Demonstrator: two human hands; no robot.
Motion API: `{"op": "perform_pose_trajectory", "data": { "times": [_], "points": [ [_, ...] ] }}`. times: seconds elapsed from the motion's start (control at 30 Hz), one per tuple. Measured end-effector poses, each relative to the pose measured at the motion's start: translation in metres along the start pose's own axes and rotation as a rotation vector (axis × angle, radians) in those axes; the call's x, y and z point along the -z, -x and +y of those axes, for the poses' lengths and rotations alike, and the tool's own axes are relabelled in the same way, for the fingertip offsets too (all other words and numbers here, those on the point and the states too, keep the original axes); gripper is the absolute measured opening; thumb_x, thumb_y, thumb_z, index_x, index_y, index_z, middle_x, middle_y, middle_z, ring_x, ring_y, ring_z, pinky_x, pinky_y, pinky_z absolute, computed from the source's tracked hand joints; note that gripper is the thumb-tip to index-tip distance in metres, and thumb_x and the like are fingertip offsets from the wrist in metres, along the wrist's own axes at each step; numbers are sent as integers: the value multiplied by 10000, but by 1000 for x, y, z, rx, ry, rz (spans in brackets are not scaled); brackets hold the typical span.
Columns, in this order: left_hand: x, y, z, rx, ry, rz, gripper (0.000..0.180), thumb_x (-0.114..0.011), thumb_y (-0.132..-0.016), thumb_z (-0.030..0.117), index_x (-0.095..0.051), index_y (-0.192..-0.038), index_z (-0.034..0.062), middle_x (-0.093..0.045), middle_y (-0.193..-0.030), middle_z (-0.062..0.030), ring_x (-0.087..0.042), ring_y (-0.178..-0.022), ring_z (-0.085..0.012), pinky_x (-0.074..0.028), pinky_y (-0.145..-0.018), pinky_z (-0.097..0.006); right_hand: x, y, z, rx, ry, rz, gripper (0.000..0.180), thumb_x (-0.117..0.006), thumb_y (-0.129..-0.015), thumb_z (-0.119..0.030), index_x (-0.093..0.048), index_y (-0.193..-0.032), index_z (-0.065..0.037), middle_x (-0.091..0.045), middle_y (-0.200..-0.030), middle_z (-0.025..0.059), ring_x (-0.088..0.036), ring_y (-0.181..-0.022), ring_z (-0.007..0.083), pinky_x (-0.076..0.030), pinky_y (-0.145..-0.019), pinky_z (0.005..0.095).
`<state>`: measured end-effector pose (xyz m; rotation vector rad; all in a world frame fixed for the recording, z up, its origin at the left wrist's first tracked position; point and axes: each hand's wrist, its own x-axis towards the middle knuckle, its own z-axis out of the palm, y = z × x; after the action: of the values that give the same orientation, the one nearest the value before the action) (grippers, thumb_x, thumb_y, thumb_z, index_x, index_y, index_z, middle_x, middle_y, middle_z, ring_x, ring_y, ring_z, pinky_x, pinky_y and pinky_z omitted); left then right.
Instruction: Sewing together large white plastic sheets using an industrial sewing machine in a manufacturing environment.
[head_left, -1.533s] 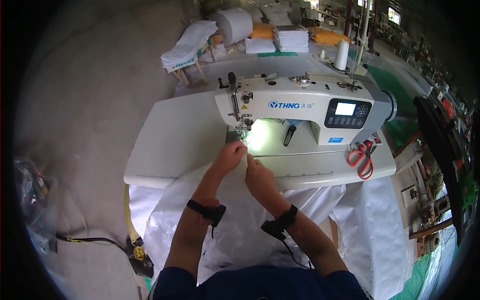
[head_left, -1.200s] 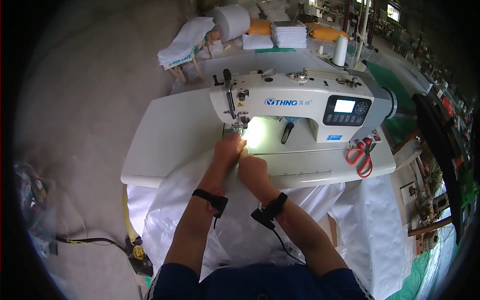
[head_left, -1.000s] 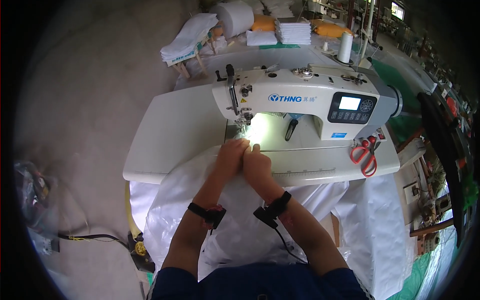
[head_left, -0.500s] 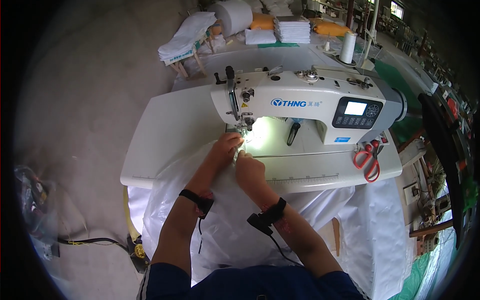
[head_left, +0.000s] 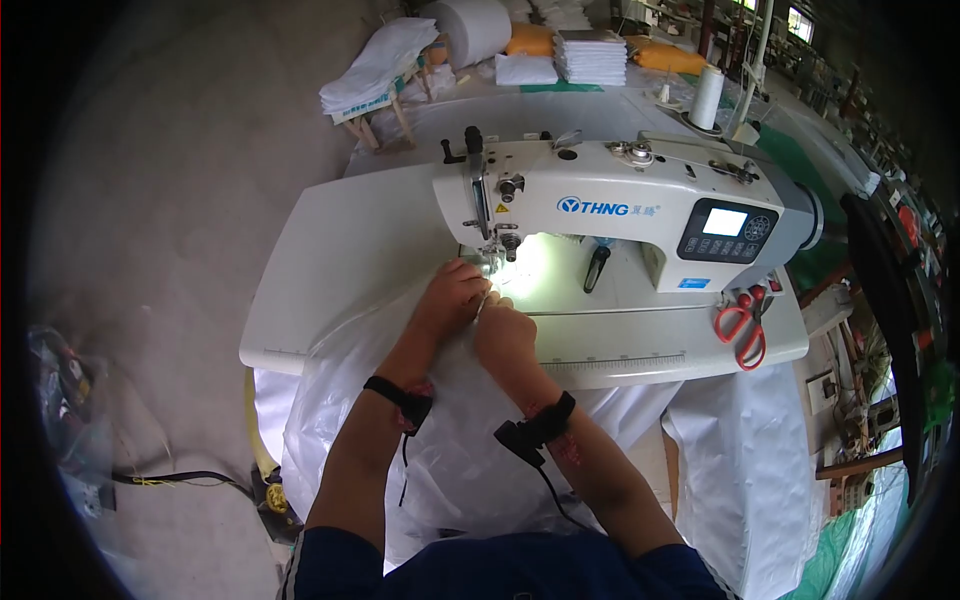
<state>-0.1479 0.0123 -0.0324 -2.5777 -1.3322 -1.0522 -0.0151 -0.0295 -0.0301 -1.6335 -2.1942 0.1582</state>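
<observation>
A white fabric is draped from the desk down over the near edge into the lap, so that its weight hangs free while only a small part lies flat under the machine. That part is held by both hands just near the needle, where the lamp throws a bright patch on the bed. The left hand is laid on the fabric with fingers closed down on it, pinching an edge toward the presser foot. The right hand is set touching the left, just nearer, knuckles up, gripping the same edge; the two are kept together so that the edge stays folded and straight as it meets the needle. A black strap is worn on each wrist, with a thin cable hanging from each.

Red scissors are left on the desk at the right, within reach but well apart from the hands. A white thread cone stands on the far side, behind the machine. Stacks of folded white cloth and a large white roll are kept farther off.

The fingertips are hidden under the backs of the hands, so the exact pinch cannot be made out. The needle and foot are washed out by the lamp's glare. The fabric's lower end is cut off by the body and the picture's rim, and its fold at the hands is too small to tell.
</observation>
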Motion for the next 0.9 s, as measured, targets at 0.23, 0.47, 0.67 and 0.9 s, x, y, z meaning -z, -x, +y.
{"op": "perform_pose_trajectory", "data": {
  "times": [0.23,0.47,0.67,0.9],
  "points": [
    [0,-2,-7,35,-6,-18,193,-567,-701,40,-651,-874,30,-622,-892,-113,-568,-899,-290,-462,-816,-379,1,1,16,3,-203,12,223,-507,-803,-104,-548,-983,22,-634,-813,153,-655,-719,307,-526,-599,349],
    [30,39,54,281,-21,-66,231,-542,-770,82,-625,-981,36,-617,-995,-133,-565,-942,-305,-458,-849,-394,25,48,52,-228,-962,-405,270,-569,-795,-152,-590,-990,34,-597,-673,102,-567,-545,185,-441,-492,312],
    [66,85,107,203,-135,-183,204,-574,-817,174,-637,-977,64,-624,-971,-114,-573,-896,-310,-458,-810,-402,23,78,61,-340,-1175,-434,250,-582,-829,-189,-602,-961,22,-534,-620,26,-449,-468,92,-355,-420,238],
    [78,109,105,272,-150,-150,237,-631,-802,212,-633,-974,49,-622,-989,-110,-572,-915,-313,-438,-838,-415,10,85,53,-130,-698,-125,244,-501,-855,-194,-601,-953,6,-617,-782,243,-618,-776,383,-477,-671,429]
  ]
}}
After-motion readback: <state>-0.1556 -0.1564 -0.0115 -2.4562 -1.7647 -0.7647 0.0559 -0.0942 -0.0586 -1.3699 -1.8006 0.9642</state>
